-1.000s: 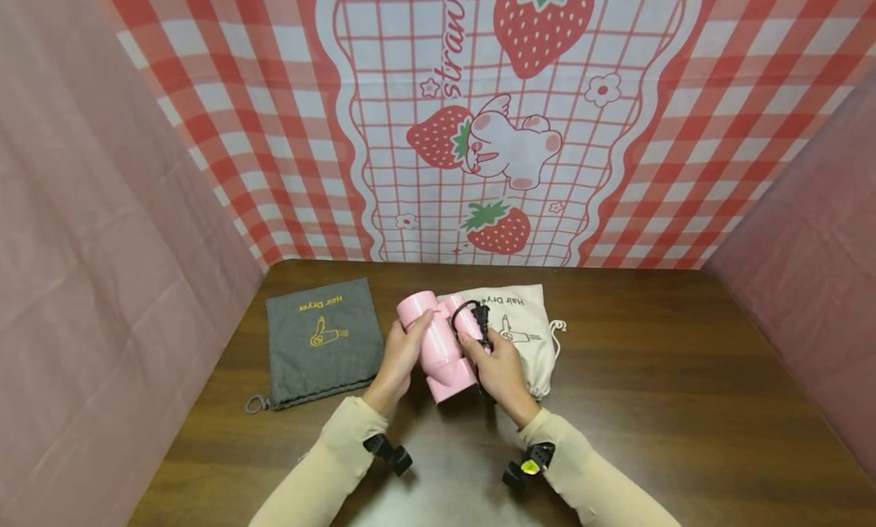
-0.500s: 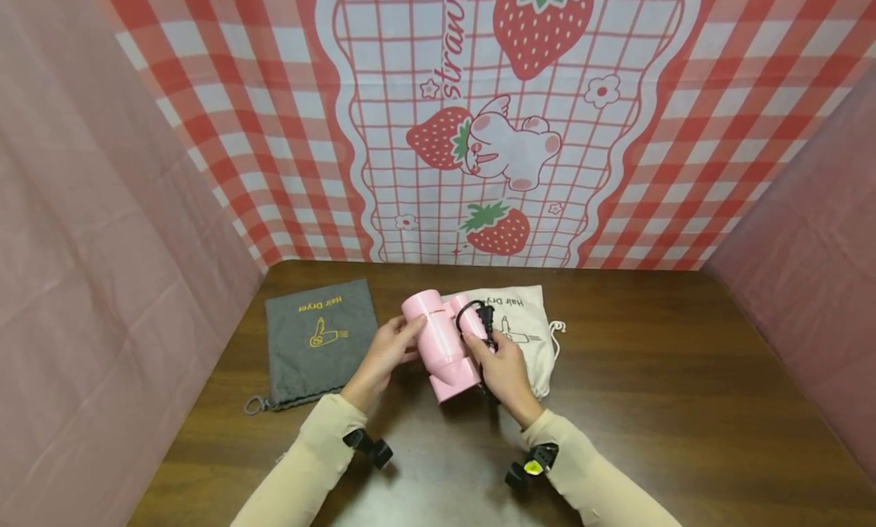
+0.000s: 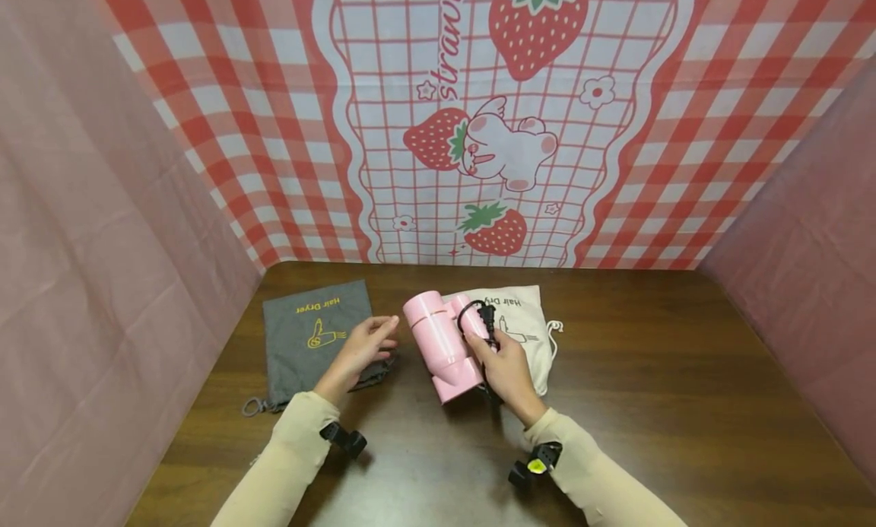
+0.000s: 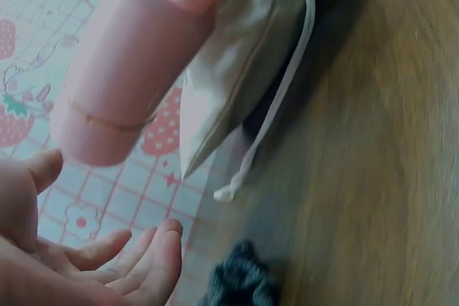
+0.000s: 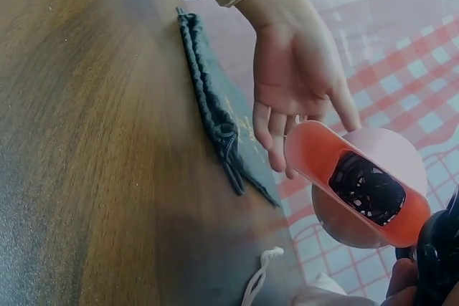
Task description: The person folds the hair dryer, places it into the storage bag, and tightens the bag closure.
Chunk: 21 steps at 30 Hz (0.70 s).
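A pink hair dryer (image 3: 441, 341) with a folded handle and black cord is held up by the right hand (image 3: 505, 369), whose thumb and fingers grip the handle and cord. The left hand (image 3: 359, 352) hangs over the grey bag (image 3: 301, 360), apart from the dryer, fingers loosely extended and holding nothing. In the left wrist view, the left hand (image 4: 93, 249) lies below the dryer's round end (image 4: 107, 120). Seen from the right wrist, the dryer's nozzle (image 5: 308, 148) faces the camera, with the left hand (image 5: 297, 69) behind it.
Partly behind the dryer and right hand, a cream drawstring bag (image 3: 537, 303) lies on the brown wooden table (image 3: 650, 375), its cord at its right. A strawberry-patterned cloth (image 3: 520, 139) hangs behind the table, with pink cloths at both sides.
The left hand has let go of the dryer and moved left, over the grey bag. The right hand keeps its grip, with the dryer shifted slightly to the right.
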{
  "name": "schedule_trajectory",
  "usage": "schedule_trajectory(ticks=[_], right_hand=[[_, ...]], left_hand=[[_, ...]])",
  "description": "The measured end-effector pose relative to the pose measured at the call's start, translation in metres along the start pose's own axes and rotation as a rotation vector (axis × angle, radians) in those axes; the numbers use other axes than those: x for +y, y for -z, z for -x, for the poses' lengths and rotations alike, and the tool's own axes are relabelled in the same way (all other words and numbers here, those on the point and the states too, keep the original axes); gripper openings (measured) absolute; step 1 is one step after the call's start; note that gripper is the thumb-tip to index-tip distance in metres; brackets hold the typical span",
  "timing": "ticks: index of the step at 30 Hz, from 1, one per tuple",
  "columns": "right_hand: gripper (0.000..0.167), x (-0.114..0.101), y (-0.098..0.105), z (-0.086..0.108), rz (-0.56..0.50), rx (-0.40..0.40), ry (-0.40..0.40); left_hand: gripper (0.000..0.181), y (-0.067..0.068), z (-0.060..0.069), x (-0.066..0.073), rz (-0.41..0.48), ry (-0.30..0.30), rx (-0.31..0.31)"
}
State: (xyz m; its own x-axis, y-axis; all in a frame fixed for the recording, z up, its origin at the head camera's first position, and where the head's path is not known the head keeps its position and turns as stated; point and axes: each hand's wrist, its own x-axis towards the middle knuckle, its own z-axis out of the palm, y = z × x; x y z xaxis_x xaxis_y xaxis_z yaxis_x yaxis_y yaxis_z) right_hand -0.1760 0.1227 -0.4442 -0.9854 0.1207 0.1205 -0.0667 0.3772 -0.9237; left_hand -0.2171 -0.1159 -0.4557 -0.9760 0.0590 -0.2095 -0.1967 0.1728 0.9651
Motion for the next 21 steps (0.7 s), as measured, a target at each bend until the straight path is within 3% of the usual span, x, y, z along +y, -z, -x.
schedule_trajectory(ticks=[4,11,16,21], right_hand=[[0.03,0.001,0.001,-0.001,0.009,-0.014,-0.043],[0.031,0.0,0.002,0.001,0.021,-0.008,-0.038],[0.03,0.002,0.002,0.001,0.007,-0.012,-0.043],[0.03,0.003,0.003,0.001,0.004,-0.006,-0.048]], left_hand=[[0.051,0.009,0.001,-0.001,-0.09,0.005,-0.007],[0.045,0.025,0.003,-0.004,-0.248,-0.031,-0.031],[0.042,0.038,0.005,-0.007,-0.381,-0.083,0.024],[0.041,0.049,0.007,-0.006,-0.447,-0.096,0.044]])
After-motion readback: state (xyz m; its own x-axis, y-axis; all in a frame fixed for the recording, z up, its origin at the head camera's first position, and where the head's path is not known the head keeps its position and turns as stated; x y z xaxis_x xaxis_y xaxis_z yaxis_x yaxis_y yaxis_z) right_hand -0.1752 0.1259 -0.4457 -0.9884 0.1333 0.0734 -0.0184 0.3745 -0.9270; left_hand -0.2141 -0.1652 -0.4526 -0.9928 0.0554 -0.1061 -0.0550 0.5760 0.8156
